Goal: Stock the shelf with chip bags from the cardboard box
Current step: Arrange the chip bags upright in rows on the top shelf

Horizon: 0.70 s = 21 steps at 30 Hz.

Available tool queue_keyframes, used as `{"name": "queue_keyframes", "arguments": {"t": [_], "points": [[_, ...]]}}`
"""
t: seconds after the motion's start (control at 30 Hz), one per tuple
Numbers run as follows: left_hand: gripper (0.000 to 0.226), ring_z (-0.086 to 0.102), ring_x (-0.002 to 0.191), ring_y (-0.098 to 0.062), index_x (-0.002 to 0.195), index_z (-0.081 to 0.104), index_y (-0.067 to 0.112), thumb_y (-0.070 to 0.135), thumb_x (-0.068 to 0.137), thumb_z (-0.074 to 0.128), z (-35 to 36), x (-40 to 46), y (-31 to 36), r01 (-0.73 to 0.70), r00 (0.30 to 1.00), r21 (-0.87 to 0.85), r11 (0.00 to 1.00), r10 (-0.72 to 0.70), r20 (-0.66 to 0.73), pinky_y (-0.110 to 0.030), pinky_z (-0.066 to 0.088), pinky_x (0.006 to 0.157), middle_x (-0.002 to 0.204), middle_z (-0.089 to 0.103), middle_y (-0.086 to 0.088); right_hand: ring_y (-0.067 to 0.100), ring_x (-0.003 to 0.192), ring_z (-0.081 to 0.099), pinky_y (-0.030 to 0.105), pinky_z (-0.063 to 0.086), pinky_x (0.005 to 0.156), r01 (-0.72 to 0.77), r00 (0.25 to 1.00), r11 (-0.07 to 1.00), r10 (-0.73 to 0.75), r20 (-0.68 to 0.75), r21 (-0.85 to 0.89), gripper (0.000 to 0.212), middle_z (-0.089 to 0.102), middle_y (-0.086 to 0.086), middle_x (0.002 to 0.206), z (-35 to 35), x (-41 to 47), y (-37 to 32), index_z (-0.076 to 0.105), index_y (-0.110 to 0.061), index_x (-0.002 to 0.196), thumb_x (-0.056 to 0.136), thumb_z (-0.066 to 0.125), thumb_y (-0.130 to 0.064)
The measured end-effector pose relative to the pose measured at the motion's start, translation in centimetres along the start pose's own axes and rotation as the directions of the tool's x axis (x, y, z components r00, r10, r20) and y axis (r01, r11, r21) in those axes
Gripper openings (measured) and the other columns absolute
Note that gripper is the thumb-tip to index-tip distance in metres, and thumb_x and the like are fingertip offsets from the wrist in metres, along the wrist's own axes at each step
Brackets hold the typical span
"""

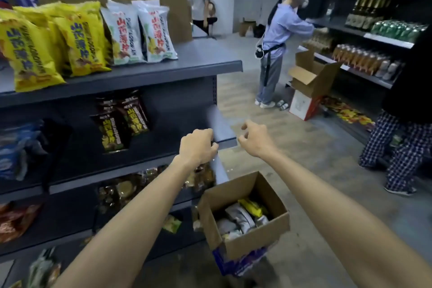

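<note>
Head view: grey metal shelf (145, 72) top tier carries yellow chip bags (30, 54) and white chip bags (140, 33), right end bare. Open brown cardboard box (245, 236) on floor, near right, holds several bags. Left hand (198, 145), right hand (254, 140) loosely curled, holding nothing, above box. Stocking partly done.

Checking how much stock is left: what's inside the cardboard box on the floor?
The cardboard box is open and holds chip bags: a yellow bag and several grey-white bags. Anything beneath that top layer is covered, so the count cannot be told.
</note>
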<state>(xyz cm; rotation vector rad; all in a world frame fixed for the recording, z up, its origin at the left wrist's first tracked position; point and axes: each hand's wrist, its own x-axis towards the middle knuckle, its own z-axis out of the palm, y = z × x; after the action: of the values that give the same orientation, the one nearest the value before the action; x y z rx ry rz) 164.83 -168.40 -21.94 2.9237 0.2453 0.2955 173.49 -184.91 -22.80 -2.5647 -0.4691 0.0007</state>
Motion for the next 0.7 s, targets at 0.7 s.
{"name": "queue_keyframes", "arguments": {"t": [0.7], "points": [[0.020, 0.061, 0.090, -0.032, 0.095, 0.054, 0.018, 0.037, 0.088, 0.054, 31.8, 0.0, 2.8, 0.241, 0.649, 0.116, 0.964, -0.249, 0.719, -0.037, 0.047, 0.069, 0.101, 0.063, -0.007, 0.035, 0.114, 0.055, 0.034, 0.045, 0.086, -0.372, 0.678, 0.902, 0.425, 0.600, -0.219, 0.038, 0.061, 0.018, 0.122, 18.7, 0.4, 25.8, 0.057, -0.009, 0.120, 0.087, 0.062, -0.027]]}}
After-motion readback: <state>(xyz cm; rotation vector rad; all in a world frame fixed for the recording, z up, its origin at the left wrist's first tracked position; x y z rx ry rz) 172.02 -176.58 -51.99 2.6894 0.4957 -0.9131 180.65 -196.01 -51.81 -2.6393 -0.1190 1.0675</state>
